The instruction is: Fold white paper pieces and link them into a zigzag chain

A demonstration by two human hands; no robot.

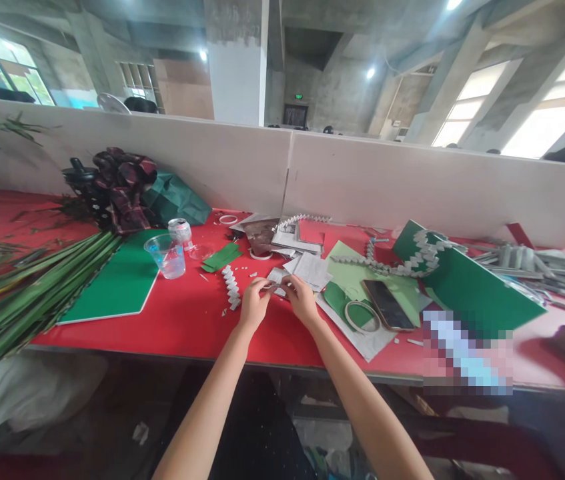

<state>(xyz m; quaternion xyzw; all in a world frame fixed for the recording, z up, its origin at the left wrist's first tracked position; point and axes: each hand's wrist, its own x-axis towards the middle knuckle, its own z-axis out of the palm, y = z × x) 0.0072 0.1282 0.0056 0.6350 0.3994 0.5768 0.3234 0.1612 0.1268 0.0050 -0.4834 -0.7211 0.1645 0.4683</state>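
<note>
Left of the phone (pixel 388 305), the left hand (pixel 256 303) and right hand (pixel 300 299) pinch a small paper piece (pixel 275 285) between fingertips; uneven pulling could tear it. Farther left of the phone, an elbow bump could tip the plastic cup (pixel 171 261).

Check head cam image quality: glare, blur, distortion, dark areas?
Head view: right-hand windows blown out, ceiling light haloed; wide-angle stretch toward the edges; red table washed out pinkish at right, dark underneath; pixelated block hides detail lower right; pale piece between left hand and right hand too soft to make out.
</note>
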